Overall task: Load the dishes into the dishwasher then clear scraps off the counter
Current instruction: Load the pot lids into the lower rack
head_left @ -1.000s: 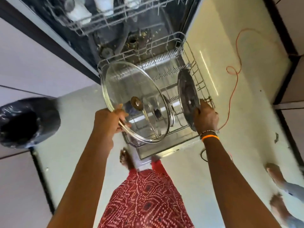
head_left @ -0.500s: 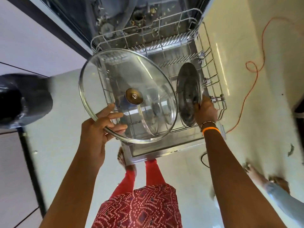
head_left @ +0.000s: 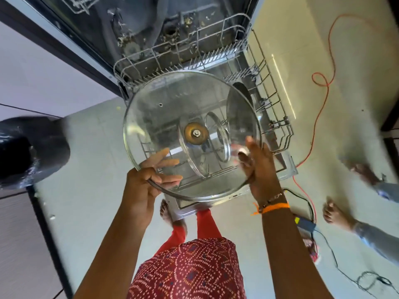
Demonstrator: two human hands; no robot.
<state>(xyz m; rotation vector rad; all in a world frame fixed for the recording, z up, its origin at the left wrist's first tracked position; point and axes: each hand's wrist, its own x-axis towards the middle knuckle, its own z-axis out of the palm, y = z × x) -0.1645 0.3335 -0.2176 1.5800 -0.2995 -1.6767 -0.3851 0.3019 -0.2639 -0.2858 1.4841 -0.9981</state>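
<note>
A large glass lid (head_left: 192,134) with a metal rim is held nearly flat above the pulled-out lower rack (head_left: 269,100) of the open dishwasher (head_left: 151,22), its brass-coloured knob fitting (head_left: 196,133) facing the camera. The left hand (head_left: 142,186) grips the lid's near-left rim, thumb curled over the edge and fingers spread flat beneath the glass; the right hand (head_left: 259,167) is at the near-right rim with its fingers mostly straight against the glass, more steadying than clamping. Both holds sit on the near side, so the far edge hangs unsupported, and a slip there could tip the lid down onto the rack wires. Seen through the glass, two smaller glass lids (head_left: 216,137) already stand on edge in the rack's middle, and a steel lid (head_left: 241,98) stands toward the rack's right side; lowering the big lid blindly could knock these over or chip glass against glass. Wet glass would, I judge, make the flat-fingered right hold the weaker one. An orange cable (head_left: 323,83) loops on the floor right of the rack, and bare feet stand close by, so a dropped lid would be hazardous.
</note>
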